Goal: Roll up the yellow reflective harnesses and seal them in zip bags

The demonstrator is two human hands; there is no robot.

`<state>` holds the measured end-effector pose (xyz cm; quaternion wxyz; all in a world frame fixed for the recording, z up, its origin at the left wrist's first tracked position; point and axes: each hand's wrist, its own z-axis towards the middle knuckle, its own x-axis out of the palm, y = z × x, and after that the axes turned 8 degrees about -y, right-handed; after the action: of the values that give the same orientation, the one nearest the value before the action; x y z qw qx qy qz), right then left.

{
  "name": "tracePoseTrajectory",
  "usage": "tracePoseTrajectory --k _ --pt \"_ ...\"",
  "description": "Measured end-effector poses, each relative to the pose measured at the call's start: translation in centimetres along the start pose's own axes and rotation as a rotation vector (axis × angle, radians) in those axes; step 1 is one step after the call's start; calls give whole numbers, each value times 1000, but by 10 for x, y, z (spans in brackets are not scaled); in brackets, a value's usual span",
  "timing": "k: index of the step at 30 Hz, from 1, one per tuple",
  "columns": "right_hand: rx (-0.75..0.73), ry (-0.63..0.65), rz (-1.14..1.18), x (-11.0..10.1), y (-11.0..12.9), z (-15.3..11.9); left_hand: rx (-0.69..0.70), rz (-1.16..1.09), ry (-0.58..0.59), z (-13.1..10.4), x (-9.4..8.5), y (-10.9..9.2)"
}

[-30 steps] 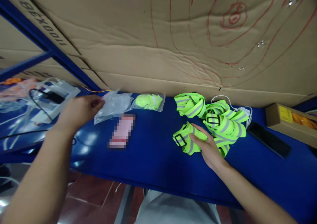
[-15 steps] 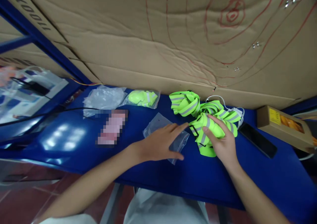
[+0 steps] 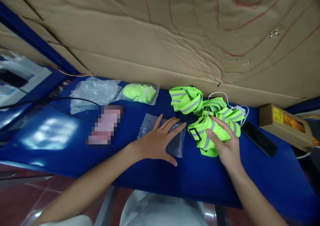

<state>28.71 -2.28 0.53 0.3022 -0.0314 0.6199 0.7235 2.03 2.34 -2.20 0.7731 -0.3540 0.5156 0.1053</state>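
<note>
On the blue table, my left hand (image 3: 157,139) lies with fingers spread over a clear zip bag (image 3: 178,145), which shows around and between the fingers. My right hand (image 3: 228,146) is closed on a folded neon-yellow reflective strap (image 3: 208,132) with grey stripes and a black buckle. Just behind it, more reflective straps (image 3: 186,99) lie in a loose heap, partly covered by the held one. A packed bag of the same yellow material (image 3: 140,93) sits farther back on the left, beside a stack of clear plastic bags (image 3: 96,91).
A black phone (image 3: 260,139) lies right of my right hand, near a cardboard box (image 3: 285,126). A white cable (image 3: 225,97) runs behind the straps. Left of my left hand is a blurred-out pink item (image 3: 106,124). A cardboard wall (image 3: 150,52) closes off the back.
My left hand has moved slightly left and spread flatter over the zip bag, away from the strap. The right hand keeps its hold on the strap. The view has shifted a little.
</note>
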Motion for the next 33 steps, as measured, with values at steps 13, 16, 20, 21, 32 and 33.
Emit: tracePoseTrajectory --k 13,16,20,21,32,33 --pt "298 204 293 17 -13 -8 12 -3 -127 2 -1 0" --pt "301 231 267 19 -12 -9 42 26 -154 1 0 -1" --pt "169 254 52 22 -9 -12 42 15 -140 0 4 0" --pt "157 270 23 23 -8 -12 36 -10 -124 0 5 1" --pt "71 371 -31 26 -9 -9 -4 -210 -30 0 12 0" --pt "34 367 -28 27 -9 -10 -3 -227 -18 0 11 -2"
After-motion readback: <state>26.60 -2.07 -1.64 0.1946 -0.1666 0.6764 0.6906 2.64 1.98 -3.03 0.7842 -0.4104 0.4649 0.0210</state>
